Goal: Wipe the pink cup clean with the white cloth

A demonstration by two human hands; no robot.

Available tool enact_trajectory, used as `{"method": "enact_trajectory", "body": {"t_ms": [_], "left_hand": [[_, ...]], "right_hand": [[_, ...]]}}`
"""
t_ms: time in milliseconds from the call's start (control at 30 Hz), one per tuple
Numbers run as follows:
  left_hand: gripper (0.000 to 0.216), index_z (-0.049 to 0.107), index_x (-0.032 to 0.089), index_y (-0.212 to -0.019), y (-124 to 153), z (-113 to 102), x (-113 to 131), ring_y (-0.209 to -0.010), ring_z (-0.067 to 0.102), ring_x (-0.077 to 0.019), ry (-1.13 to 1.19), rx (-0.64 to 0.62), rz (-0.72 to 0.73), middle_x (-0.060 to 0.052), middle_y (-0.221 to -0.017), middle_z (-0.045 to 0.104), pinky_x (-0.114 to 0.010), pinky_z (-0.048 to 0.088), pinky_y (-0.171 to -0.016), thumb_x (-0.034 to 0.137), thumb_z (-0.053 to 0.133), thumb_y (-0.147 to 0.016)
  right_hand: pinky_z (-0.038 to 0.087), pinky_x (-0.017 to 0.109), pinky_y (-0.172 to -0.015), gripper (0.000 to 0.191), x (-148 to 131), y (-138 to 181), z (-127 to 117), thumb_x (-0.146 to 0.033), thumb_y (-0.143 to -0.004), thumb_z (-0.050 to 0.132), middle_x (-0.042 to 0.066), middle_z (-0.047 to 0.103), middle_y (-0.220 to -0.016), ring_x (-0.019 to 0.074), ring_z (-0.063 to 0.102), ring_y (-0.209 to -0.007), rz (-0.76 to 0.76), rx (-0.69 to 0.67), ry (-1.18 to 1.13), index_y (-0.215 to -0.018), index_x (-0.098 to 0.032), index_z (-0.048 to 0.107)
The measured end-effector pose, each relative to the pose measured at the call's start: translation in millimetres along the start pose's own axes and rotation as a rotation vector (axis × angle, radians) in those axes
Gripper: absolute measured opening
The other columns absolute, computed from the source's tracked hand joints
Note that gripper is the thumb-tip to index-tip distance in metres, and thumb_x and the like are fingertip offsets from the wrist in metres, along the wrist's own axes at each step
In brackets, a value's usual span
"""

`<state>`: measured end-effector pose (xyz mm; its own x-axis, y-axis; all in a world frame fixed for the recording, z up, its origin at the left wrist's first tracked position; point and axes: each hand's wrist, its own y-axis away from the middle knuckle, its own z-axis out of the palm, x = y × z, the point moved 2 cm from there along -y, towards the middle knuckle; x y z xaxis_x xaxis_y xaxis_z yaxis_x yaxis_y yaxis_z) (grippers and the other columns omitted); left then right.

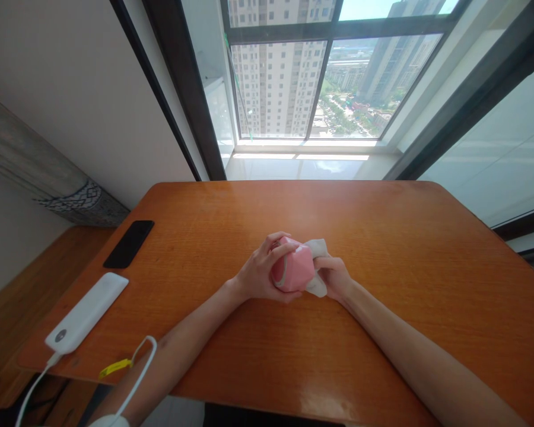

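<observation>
Both my hands meet over the middle of the orange wooden table [382,237]. My left hand [260,270] is wrapped round a small pink object with a pale band [293,270], fingers curled over its top. My right hand [333,277] is closed on a white cloth [317,248] that is pressed against the pink object's right side. Part of the cloth hangs below the pink object. What the pink object is I cannot make out.
A black phone [129,243] lies flat at the table's left edge. Nearer me lies a white power bank [86,312] with a white cable [137,367] and a yellow tag [114,367]. A large window [311,83] stands behind the table.
</observation>
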<state>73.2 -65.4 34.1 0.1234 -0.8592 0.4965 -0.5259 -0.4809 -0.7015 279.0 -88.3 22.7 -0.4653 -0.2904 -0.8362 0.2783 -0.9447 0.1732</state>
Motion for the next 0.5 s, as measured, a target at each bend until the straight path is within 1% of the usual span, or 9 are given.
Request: {"method": "enact_trajectory", "body": {"t_ms": [133, 200, 267, 300, 367, 400, 433, 467, 500], "left_hand": [[0.096, 0.047, 0.027, -0.155, -2.4, 6.8, 1.5, -0.130, 0.063, -0.0350, 0.190, 0.056, -0.193, -0.015, -0.140, 0.058, -0.054, 0.056, -0.113, 0.054, 0.092, -0.074], [0.093, 0.049, 0.027, -0.153, -0.4, 8.8, -1.9, -0.121, 0.066, -0.0315, 0.291, 0.066, -0.273, -0.014, -0.139, 0.061, -0.049, 0.058, -0.107, 0.059, 0.091, -0.076], [0.094, 0.048, 0.027, -0.153, 3.0, 9.9, -6.1, -0.112, 0.068, -0.0283, 0.433, 0.066, -0.333, -0.013, -0.137, 0.064, -0.042, 0.061, -0.097, 0.065, 0.088, -0.077], [0.095, 0.047, 0.027, -0.154, 4.7, 10.3, -7.8, -0.109, 0.069, -0.0272, 0.509, 0.057, -0.358, -0.013, -0.135, 0.065, -0.040, 0.061, -0.092, 0.067, 0.087, -0.079], [0.097, 0.044, 0.026, -0.157, 7.3, 10.7, -9.7, -0.105, 0.070, -0.0262, 0.630, 0.018, -0.398, -0.012, -0.131, 0.069, -0.037, 0.060, -0.089, 0.070, 0.084, -0.081], [0.097, 0.044, 0.026, -0.158, 8.0, 10.6, -10.1, -0.104, 0.071, -0.0261, 0.662, -0.001, -0.414, -0.012, -0.130, 0.070, -0.037, 0.059, -0.088, 0.070, 0.084, -0.082], [0.096, 0.044, 0.025, -0.158, 8.4, 10.3, -10.2, -0.103, 0.071, -0.0259, 0.675, -0.012, -0.426, -0.012, -0.129, 0.070, -0.037, 0.059, -0.089, 0.069, 0.084, -0.082], [0.096, 0.045, 0.025, -0.158, 8.4, 9.8, -10.2, -0.103, 0.070, -0.0257, 0.673, -0.013, -0.435, -0.012, -0.129, 0.070, -0.037, 0.058, -0.089, 0.068, 0.084, -0.082], [0.095, 0.045, 0.024, -0.157, 8.2, 9.0, -10.2, -0.102, 0.070, -0.0253, 0.661, -0.004, -0.439, -0.011, -0.128, 0.070, -0.037, 0.058, -0.089, 0.068, 0.084, -0.082]], "right_hand": [[0.052, 0.031, -0.059, 0.020, 0.7, 0.4, 0.7, -0.019, -0.059, 0.078, 0.000, 0.075, -0.072, 0.0184, 0.060, -0.061, -0.045, 0.036, 0.057, -0.078, -0.021, 0.076], [0.049, 0.030, -0.059, 0.017, -1.9, 4.0, 4.0, -0.021, -0.060, 0.081, -0.001, 0.073, -0.072, 0.0176, 0.058, -0.062, -0.087, 0.024, 0.124, -0.077, -0.021, 0.078], [0.042, 0.028, -0.057, 0.010, -7.7, 9.9, 9.7, -0.025, -0.067, 0.083, -0.001, 0.066, -0.065, 0.0153, 0.051, -0.058, -0.205, -0.050, 0.325, -0.070, -0.021, 0.075], [0.037, 0.028, -0.055, 0.014, -11.0, 13.4, 13.2, -0.027, -0.072, 0.081, -0.002, 0.060, -0.062, 0.0140, 0.046, -0.056, -0.295, -0.104, 0.467, -0.065, -0.021, 0.071], [0.029, 0.029, -0.055, 0.030, -15.4, 20.3, 19.9, -0.028, -0.083, 0.075, -0.002, 0.051, -0.058, 0.0121, 0.036, -0.054, -0.490, -0.202, 0.737, -0.057, -0.022, 0.062], [0.027, 0.030, -0.056, 0.035, -15.8, 23.0, 22.4, -0.027, -0.085, 0.073, -0.002, 0.049, -0.058, 0.0117, 0.033, -0.054, -0.564, -0.226, 0.819, -0.054, -0.022, 0.058], [0.026, 0.030, -0.057, 0.037, -14.8, 24.7, 24.1, -0.027, -0.086, 0.072, -0.002, 0.049, -0.058, 0.0117, 0.032, -0.054, -0.612, -0.232, 0.862, -0.053, -0.022, 0.056], [0.026, 0.031, -0.057, 0.038, -12.5, 25.2, 25.0, -0.027, -0.087, 0.071, -0.001, 0.049, -0.059, 0.0117, 0.033, -0.054, -0.624, -0.221, 0.869, -0.053, -0.022, 0.056], [0.027, 0.030, -0.056, 0.036, -9.2, 24.6, 25.0, -0.027, -0.087, 0.072, -0.001, 0.050, -0.059, 0.0119, 0.034, -0.054, -0.598, -0.188, 0.834, -0.054, -0.022, 0.058]]}}
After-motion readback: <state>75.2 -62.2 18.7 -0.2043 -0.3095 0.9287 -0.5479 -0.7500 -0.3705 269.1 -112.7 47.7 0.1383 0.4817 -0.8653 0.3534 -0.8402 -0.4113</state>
